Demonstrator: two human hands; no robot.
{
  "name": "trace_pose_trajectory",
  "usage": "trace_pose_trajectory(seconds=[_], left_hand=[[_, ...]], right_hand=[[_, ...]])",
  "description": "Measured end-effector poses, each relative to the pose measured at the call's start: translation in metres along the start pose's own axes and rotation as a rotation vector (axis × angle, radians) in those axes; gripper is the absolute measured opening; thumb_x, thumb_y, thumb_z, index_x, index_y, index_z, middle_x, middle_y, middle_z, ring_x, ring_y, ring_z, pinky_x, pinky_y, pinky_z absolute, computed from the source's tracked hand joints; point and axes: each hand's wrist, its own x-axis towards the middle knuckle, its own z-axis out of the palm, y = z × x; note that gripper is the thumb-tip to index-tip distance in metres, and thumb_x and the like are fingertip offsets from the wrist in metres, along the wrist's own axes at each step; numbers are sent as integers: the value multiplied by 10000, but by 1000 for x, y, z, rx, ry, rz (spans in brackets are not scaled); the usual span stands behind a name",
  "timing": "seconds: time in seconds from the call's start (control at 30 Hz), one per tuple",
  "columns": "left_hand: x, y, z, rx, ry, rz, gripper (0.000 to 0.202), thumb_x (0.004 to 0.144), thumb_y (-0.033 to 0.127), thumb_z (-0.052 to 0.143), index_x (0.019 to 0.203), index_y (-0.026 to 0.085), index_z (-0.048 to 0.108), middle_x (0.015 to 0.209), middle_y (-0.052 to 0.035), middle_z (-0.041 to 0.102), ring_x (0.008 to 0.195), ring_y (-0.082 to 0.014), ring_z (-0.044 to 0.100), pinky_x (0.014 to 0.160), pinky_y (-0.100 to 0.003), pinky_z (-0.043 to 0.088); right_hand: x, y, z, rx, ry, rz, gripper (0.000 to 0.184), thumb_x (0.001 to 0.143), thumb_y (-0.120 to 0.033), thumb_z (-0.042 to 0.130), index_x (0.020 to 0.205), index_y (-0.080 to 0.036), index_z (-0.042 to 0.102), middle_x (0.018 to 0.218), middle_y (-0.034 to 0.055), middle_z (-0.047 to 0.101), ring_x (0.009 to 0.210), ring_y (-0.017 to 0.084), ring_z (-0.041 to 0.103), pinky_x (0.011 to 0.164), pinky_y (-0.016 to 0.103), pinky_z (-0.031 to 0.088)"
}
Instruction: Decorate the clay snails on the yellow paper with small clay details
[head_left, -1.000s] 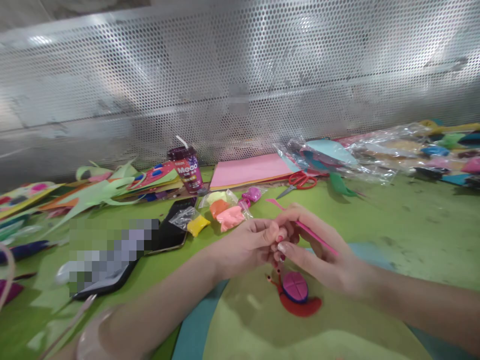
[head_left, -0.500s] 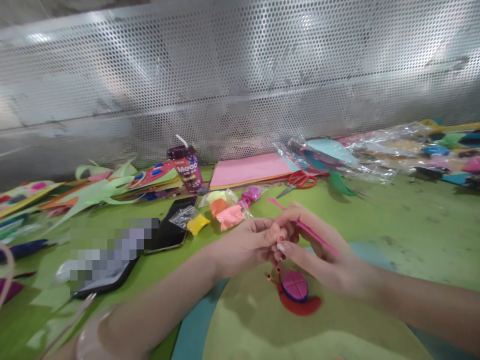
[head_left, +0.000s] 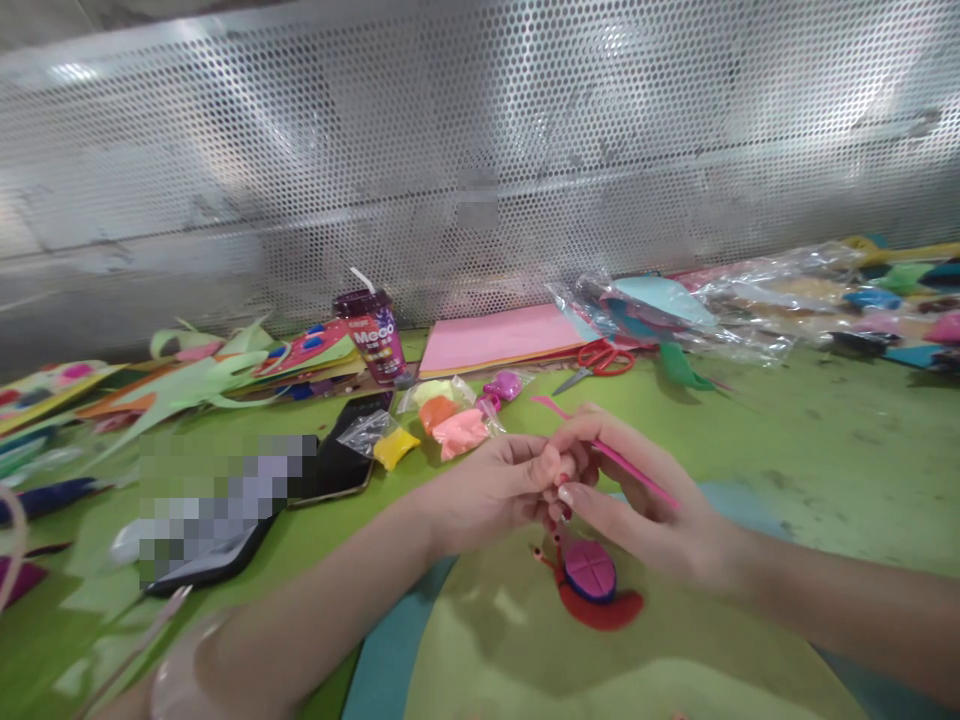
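Your left hand (head_left: 506,490) has thumb and fingers pinched together, tips touching those of your right hand (head_left: 652,520); a tiny red spot shows between them, too small to tell if it is clay or a nail; your right hand also grips a pink stick (head_left: 634,474), tucked across it and passing behind the index finger; stick's long axis slants from upper left to lower right, the flatter end poking out upper left, beyond the knuckles; looks thin, straight, smooth, maybe plastic.

Snail (head_left: 591,580) lies just below your fingertips, on a pale green sheet (head_left: 517,650) with a curved edge; head and eye stalks point upper left, tail to the right, body's long axis roughly left to right; looks like soft matte clay: curved red body, oval pink shell scored with a cross, dark blue rim; blue sheet (head_left: 394,640) under the green one.

Farther out: small plastic bags (head_left: 461,432) of coloured clay, soft and lumpy; black phone (head_left: 341,450), flat and glossy; purple cup (head_left: 381,345) with straw; red-handled scissors (head_left: 600,362); perforated metal panel (head_left: 450,130) behind.

Versus half a second ago: practically nothing differs; your pinch, the stick and the snail all match.
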Motion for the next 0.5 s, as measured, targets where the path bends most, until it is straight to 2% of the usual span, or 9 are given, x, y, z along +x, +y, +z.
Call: trace_pose_trajectory(seconds=[0.13, 0.27, 0.4, 0.5], left_hand=[[0, 0, 1, 12, -7, 4, 335, 589, 393, 751, 634, 105, 586, 556, 14, 506, 514, -66, 487, 509, -174, 367], [0, -1, 1, 17, -20, 3, 324, 598, 391, 745, 625, 106, 593, 559, 14, 503, 523, -64, 478, 531, -178, 371], [1, -2, -2, 25, -12, 6, 328, 601, 398, 740, 639, 107, 591, 585, 4, 514, 522, -71, 481, 526, -188, 368], [0, -2, -2, -9, -36, 9, 306, 646, 385, 713, 663, 114, 572, 608, 11, 489, 546, -79, 491, 539, -192, 372]], right_hand=[[2, -2, 1, 41, 0, 13, 65, 871, -177, 415, 889, -187, 476, 777, 9, 469, 667, 121, 485, 591, 251, 429], [2, -4, -1, 69, 17, -14, 172, 886, -162, 341, 849, -187, 507, 782, 10, 467, 665, 112, 484, 593, 244, 428], [0, -4, -1, -6, 33, -49, 110, 831, -154, 407, 880, -183, 502, 778, 17, 473, 662, 132, 479, 591, 266, 430], [0, -1, -1, 29, 21, -4, 112, 812, -153, 423, 909, -183, 472, 782, 17, 466, 658, 137, 498, 586, 274, 449]])
